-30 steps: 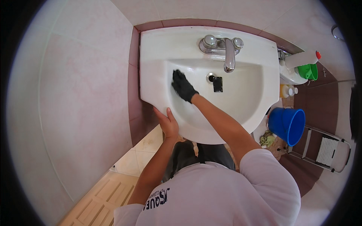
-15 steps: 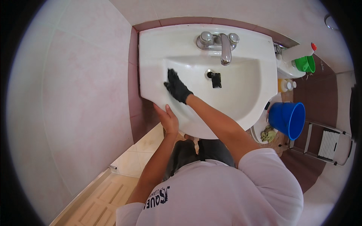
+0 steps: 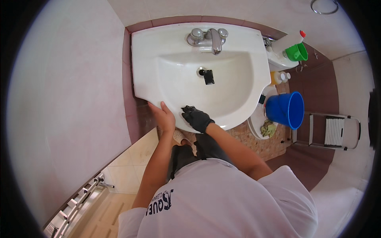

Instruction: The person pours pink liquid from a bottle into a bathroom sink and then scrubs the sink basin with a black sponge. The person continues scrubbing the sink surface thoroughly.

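My left hand (image 3: 163, 118), bare, grips the front left edge of the white sink (image 3: 143, 59), its thumb showing against the rim and its other fingers partly hidden. My right hand (image 3: 197, 119) wears a black glove and rests at the front rim of the basin, fingers curled. Something dark shows at its fingertips, black on black, and I cannot make out what it is. A black rectangular piece (image 3: 208, 77) lies in the basin beside the drain (image 3: 201, 71). Behind the basin stands a chrome faucet (image 3: 216, 43) with two knobs.
To the right are a blue bucket (image 3: 284, 110), a yellowish cloth (image 3: 268, 129) on the white toilet (image 3: 255, 126), and bottles (image 3: 276, 77). A white spray bottle (image 3: 289, 39) and green container (image 3: 297, 52) stand farther back. A folding step ladder (image 3: 334, 131) leans at far right. Tiled wall (image 3: 71, 91) bounds the left.
My right hand has moved from the basin's left side toward me, to the front rim. My left hand keeps its hold on the sink edge. The view has shifted.
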`<state>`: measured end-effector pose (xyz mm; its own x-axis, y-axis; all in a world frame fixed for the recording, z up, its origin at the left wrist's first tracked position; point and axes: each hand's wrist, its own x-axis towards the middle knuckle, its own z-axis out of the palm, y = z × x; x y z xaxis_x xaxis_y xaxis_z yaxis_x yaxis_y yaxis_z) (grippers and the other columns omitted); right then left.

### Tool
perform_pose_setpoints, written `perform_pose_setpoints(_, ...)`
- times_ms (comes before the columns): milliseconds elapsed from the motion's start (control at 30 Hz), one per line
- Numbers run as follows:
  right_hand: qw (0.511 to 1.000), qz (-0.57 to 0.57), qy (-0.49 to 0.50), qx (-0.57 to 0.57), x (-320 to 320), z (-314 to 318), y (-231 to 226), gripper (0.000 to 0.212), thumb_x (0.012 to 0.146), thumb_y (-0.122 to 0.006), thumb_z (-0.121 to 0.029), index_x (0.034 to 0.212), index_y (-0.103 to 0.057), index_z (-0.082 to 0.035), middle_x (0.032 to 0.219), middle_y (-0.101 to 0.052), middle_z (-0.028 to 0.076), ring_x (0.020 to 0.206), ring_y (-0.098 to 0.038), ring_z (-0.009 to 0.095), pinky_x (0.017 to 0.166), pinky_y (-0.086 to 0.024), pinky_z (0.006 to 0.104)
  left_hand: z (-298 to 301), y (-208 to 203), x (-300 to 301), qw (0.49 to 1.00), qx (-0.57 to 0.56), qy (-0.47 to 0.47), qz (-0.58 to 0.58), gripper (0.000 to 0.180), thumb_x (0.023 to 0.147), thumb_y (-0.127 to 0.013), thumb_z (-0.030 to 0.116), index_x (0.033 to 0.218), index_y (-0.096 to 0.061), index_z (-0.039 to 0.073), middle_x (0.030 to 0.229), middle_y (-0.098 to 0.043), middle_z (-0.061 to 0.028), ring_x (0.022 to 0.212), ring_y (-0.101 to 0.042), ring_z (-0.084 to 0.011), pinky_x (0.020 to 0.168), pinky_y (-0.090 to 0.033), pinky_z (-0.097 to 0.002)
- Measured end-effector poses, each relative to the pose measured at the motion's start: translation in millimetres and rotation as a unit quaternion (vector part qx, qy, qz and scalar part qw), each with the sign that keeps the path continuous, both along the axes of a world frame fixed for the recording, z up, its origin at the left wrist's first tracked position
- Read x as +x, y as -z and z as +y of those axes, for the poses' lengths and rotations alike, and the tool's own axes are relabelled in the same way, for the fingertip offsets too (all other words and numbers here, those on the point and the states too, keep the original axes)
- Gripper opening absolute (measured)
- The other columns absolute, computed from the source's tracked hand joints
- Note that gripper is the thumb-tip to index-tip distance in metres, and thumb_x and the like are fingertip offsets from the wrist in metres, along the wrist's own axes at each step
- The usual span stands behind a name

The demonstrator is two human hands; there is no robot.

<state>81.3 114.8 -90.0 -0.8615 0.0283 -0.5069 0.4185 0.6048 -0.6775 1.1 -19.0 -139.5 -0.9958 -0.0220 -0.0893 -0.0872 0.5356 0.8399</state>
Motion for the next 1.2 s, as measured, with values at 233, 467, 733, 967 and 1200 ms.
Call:
perform_pose_setpoints(233, 0.909, 0.049, -0.115, 0.398, 86.2, 138.4, 53.3, 0.03, 0.087, -0.048, -0.031, 0.092, -0.067, -0.008, 0.1, -0.065, 0.015, 0.092, -0.06, 0.032, 0.085, -0.046, 0.0438, 5.4, 3.3, 3.5, 0.975, -0.188, -0.015, 0.117, 0.062, 0.095, -0.045, 0.023, 0.142, -0.017, -0.006, 0.141, -0.031, -0.0306, 0.13, -0.034, -0.0387, 0.11, -0.023, -0.0454)
perform_pose_setpoints(467, 0.966, 0.226, -0.044, 0.12, 62.8, 48.1, 55.5, 0.022, 0.086, -0.048, -0.019, 0.099, -0.063, -0.01, 0.1, -0.064, 0.013, 0.094, -0.06, 0.03, 0.084, -0.048, 0.0402, 40.5, -57.7, 32.6, 0.812, -0.029, 0.575, -0.097, 0.059, 0.096, -0.044, 0.036, 0.137, -0.034, -0.004, 0.131, -0.047, -0.0254, 0.125, -0.041, -0.0402, 0.109, -0.025, -0.0457)
perform_pose_setpoints(733, 0.913, 0.225, 0.341, 0.001, 91.4, 209.8, 38.2, 0.027, 0.09, -0.058, -0.018, 0.114, -0.06, -0.005, 0.107, -0.062, 0.01, 0.087, -0.06, 0.019, 0.083, -0.047, 0.0345, 77.7, -34.9, 37.0, 0.697, -0.192, 0.689, -0.05, 0.065, 0.093, -0.045, 0.046, 0.135, -0.038, -0.004, 0.134, -0.046, -0.0218, 0.125, -0.041, -0.0361, 0.108, -0.028, -0.0454)
perform_pose_setpoints(967, 0.878, 0.248, 0.129, 0.388, 88.8, 270.3, 37.4, 0.053, 0.085, -0.058, -0.022, 0.135, -0.044, -0.01, 0.139, -0.041, 0.015, 0.131, -0.036, 0.033, 0.109, -0.023, 0.0507, 85.3, -33.6, 36.3, 0.701, -0.225, 0.665, -0.125, 0.065, 0.095, -0.038, 0.049, 0.136, -0.038, -0.001, 0.143, -0.036, -0.0206, 0.136, -0.029, -0.0308, 0.113, -0.017, -0.0451)
perform_pose_setpoints(1200, 0.87, 0.232, 0.152, 0.408, 78.6, 267.8, 41.2, 0.056, 0.086, -0.054, -0.023, 0.138, -0.039, -0.008, 0.139, -0.042, 0.015, 0.132, -0.035, 0.031, 0.109, -0.023, 0.0499, 221.3, 29.4, 22.5, 0.685, -0.126, 0.716, -0.042, 0.054, 0.099, -0.033, 0.035, 0.142, -0.03, 0.001, 0.15, -0.024, -0.0175, 0.14, -0.022, -0.0277, 0.114, -0.012, -0.048)
